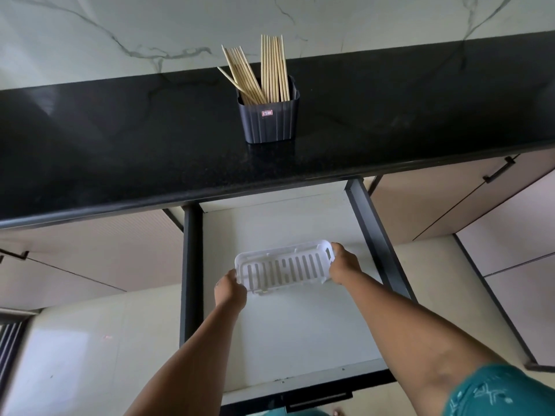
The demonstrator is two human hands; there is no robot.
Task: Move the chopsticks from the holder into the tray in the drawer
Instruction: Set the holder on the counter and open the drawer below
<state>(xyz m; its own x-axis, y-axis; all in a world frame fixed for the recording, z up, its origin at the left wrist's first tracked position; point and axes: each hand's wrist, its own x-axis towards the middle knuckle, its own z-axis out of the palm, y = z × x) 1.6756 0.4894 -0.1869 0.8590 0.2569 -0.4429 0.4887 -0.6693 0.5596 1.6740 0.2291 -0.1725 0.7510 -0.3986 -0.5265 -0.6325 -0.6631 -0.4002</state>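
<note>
Head view, grip: both hands clasp the white slotted tray [283, 267] by its short ends, inside the open drawer [300, 322].
Left hand [229, 291]: closed over the tray's left end, fingers curled under or around the rim and mostly hidden behind the knuckles; forearm bare, reaching up from the lower left.
Right hand [344, 264]: closed on the tray's right end beside the handle cutout; wrist bent a little inward, forearm running in from the lower right, teal patterned sleeve [498, 391] at the edge of view.
Tray pose: long axis crosswise between the two hands, tilted slightly, right end further back than the left; whether it rests on the drawer floor or is held just above it cannot be told.
Tray contents: slotted floor visible, nothing lying in it.
Chopsticks [259, 75]: well beyond the grip, up and back, standing in the dark ribbed holder [270, 121]; two bunches, the left one leaning left, the right one near upright.
Holder place: on the black countertop [120, 145], near the middle, well apart from the hands.
Drawer: pulled out below the counter edge, pale floor, dark side rails either side of the grip, dark handle at the near front.
Room: marbled pale wall [120, 28] behind the counter; pale cabinet fronts [450, 205] with dark handles to each side; light glossy floor tiles [90, 355] below left.
</note>
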